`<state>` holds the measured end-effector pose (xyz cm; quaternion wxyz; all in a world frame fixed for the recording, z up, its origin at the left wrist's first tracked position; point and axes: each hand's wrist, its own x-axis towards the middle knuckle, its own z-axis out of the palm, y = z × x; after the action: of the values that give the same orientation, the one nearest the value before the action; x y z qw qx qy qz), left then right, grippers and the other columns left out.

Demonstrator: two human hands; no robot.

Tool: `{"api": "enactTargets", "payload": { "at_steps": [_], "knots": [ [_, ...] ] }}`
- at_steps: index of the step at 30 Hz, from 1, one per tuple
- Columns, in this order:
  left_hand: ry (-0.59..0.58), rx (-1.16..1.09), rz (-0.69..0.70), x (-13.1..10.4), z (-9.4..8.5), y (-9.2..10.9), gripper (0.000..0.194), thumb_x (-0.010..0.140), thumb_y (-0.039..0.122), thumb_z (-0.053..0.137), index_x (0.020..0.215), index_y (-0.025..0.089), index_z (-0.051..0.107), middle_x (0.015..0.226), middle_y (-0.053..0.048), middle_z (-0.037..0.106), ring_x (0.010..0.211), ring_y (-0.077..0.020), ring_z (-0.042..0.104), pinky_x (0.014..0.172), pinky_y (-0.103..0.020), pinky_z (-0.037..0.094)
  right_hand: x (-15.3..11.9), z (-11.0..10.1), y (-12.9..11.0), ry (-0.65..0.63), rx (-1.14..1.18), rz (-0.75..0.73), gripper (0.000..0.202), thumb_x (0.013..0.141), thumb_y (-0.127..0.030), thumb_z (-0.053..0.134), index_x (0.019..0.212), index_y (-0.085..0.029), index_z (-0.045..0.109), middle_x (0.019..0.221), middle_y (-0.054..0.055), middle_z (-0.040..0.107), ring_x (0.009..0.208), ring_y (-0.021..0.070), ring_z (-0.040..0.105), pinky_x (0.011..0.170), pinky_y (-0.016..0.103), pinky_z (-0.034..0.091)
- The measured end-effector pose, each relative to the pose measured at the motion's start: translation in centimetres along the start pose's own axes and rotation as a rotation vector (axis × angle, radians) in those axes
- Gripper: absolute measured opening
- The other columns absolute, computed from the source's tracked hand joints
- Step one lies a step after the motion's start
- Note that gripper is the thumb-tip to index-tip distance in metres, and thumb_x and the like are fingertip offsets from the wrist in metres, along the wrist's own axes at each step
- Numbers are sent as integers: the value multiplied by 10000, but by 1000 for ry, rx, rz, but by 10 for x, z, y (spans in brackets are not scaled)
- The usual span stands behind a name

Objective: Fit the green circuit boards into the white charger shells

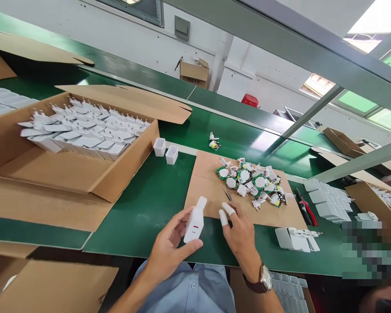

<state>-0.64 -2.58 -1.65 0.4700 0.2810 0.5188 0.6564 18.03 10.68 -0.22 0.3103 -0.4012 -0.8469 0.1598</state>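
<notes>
"Item's position?"
"One white charger case [193, 227], tilted, over the bench [133, 221] near edge. Left hand [173, 242] fingers closed on it."
"Right hand [241, 235]?"
"Covered thumb and forefinger slightly parted; whether the others grip the tweezers [227, 194], cannot tell."
"Edges, room?"
"Right hand overlaps the cardboard sheet [194, 184] near edge; a green bench strip separates sheet from open carton [124, 177]."
"Counts, contents?"
"Two small cups [171, 155] beside the carton's right side; one pliers [306, 209] by the sheet's right edge. Carton: packed white cases [84, 130], uncountable."
</notes>
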Motion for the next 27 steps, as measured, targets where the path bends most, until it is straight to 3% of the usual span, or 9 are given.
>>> {"api": "enactTargets", "payload": {
  "at_steps": [3, 6, 8, 14, 16, 21, 24, 27],
  "knots": [
    [30, -18, 32, 4, -5, -8, 752, 798, 439, 953, 1460, 242, 656, 1294, -130, 727, 1133, -273, 734, 958, -357, 643, 11, -3, 24, -45, -252, -29, 371, 943, -48, 594, 1223, -225, 760, 1128, 153, 708, 1008, 291, 676, 805, 390, 591],
    [27, -1, 24, 5, -12, -14, 755, 825, 444, 931, 1497, 276, 632, 1354, -121, 712, 1163, -268, 725, 954, -343, 648, 12, -2, 29, -121, -233, -58, 483, 833, 48, 570, 1163, -235, 779, 1022, 114, 682, 865, 250, 654, 699, 343, 575],
    [26, 11, -20, 4, -16, -16, 762, 838, 453, 918, 1519, 288, 616, 1398, -119, 701, 1204, -280, 720, 979, -358, 650, 9, -2, 24, -166, -202, -84, 483, 810, 46, 563, 1135, -235, 784, 1029, 90, 672, 856, 225, 662, 712, 324, 593],
    [23, 31, -64, 3, -21, -21, 789, 828, 480, 918, 1530, 293, 609, 1409, -116, 715, 1264, -312, 716, 1058, -414, 635, 4, -11, -2, -201, 256, -57, 668, 876, 23, 455, 1458, -252, 635, 1071, 60, 642, 929, 176, 675, 828, 309, 631],
    [20, 49, -48, 4, -20, -22, 777, 827, 489, 916, 1518, 292, 621, 1406, -117, 718, 1286, -313, 704, 1078, -414, 622, 6, -13, -7, -115, 381, -33, 616, 928, -36, 510, 1478, -288, 623, 1100, 56, 644, 950, 172, 685, 846, 311, 638],
    [15, 80, -37, 5, -15, -12, 758, 833, 529, 899, 1495, 265, 641, 1338, -131, 734, 1243, -304, 715, 1054, -398, 621, 8, -20, -21, 75, 441, -25, 382, 1038, -178, 639, 1359, -356, 747, 1053, 43, 729, 854, 153, 716, 777, 283, 643],
    [2, 83, -43, 6, -10, -2, 761, 811, 535, 911, 1469, 243, 663, 1249, -125, 735, 1154, -286, 730, 973, -371, 639, 3, -29, -33, 62, 576, 27, 308, 1074, -246, 630, 1327, -341, 778, 1252, 91, 786, 1055, 231, 797, 938, 394, 686],
    [-10, 68, -30, 7, -7, 4, 750, 804, 520, 917, 1454, 233, 678, 1176, -107, 719, 1022, -243, 731, 886, -331, 637, -2, -38, -47, -30, 734, 48, 316, 1075, -224, 637, 1343, -338, 758, 1233, 80, 829, 1020, 242, 837, 935, 398, 711]
  ]
}}
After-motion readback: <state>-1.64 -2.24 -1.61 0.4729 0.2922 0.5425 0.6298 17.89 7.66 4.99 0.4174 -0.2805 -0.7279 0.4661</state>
